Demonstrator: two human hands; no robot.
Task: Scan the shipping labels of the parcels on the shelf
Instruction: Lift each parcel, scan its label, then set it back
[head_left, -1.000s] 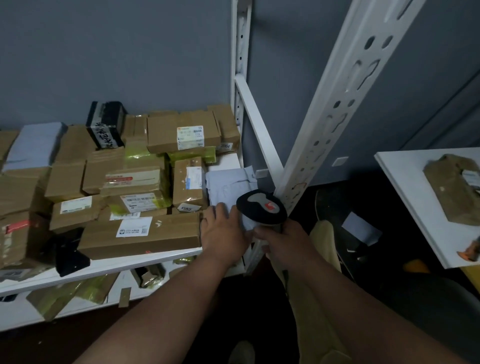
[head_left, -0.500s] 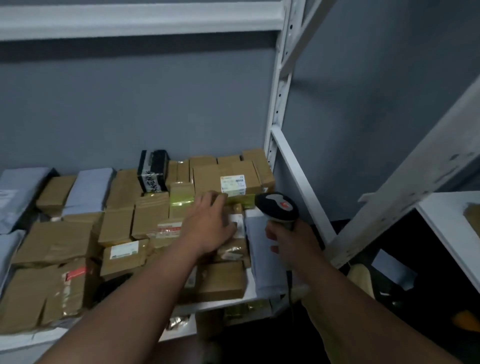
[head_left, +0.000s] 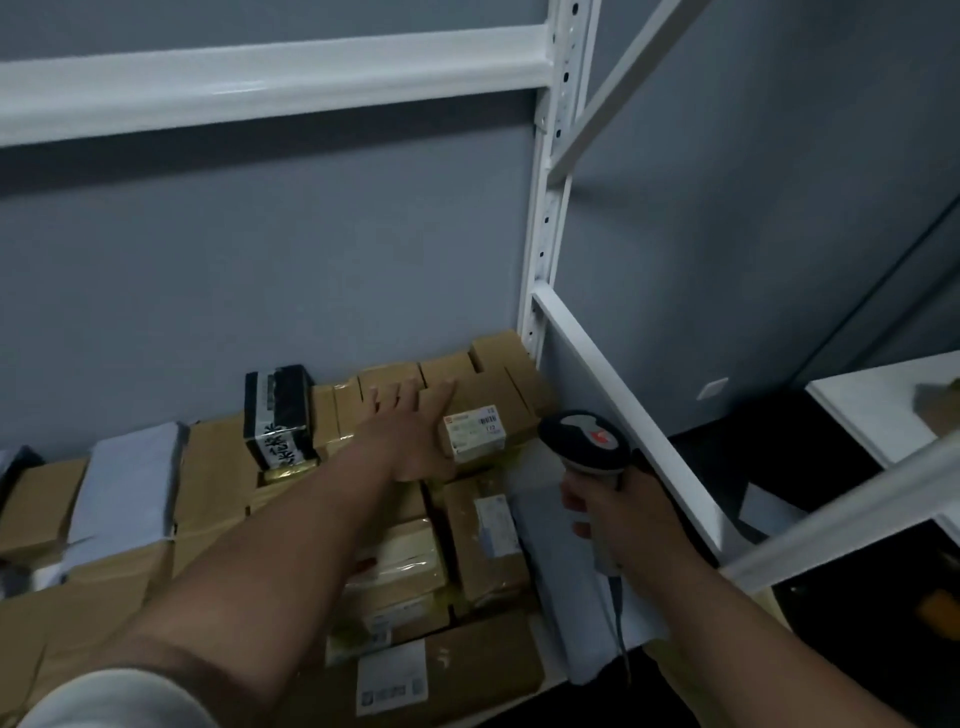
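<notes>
The white metal shelf (head_left: 631, 410) carries a crowd of parcels from its back edge against the grey wall to its front edge, with its right rear upright standing at the back right corner and a slanted rail running along the right edge. Most of the load is brown cardboard boxes packed side by side; a long flat box (head_left: 452, 670) with a white label lies along the front edge, a grey mailer bag (head_left: 127, 488) lies toward the left, and another pale bag (head_left: 550, 525) lies along the right edge. A black box with white lettering (head_left: 278, 415) stands near the back edge, left of the reaching arm. The left hand (head_left: 415, 431) stretches to the back right corner, its fingers (head_left: 387, 395) spread wide and nearly straight, lying flat on top of a labelled carton (head_left: 483, 410); the fingertips reach past the carton's far side onto the boxes behind, while the thumb side of the hand sits just beside the carton's shipping label (head_left: 475, 434), which faces up and lies uncovered to the right of the palm. The right hand (head_left: 623, 514) is curled round the handle of a barcode scanner (head_left: 587, 441), held upright over the right edge of the shelf, its dark head with a red mark just right of that label.
</notes>
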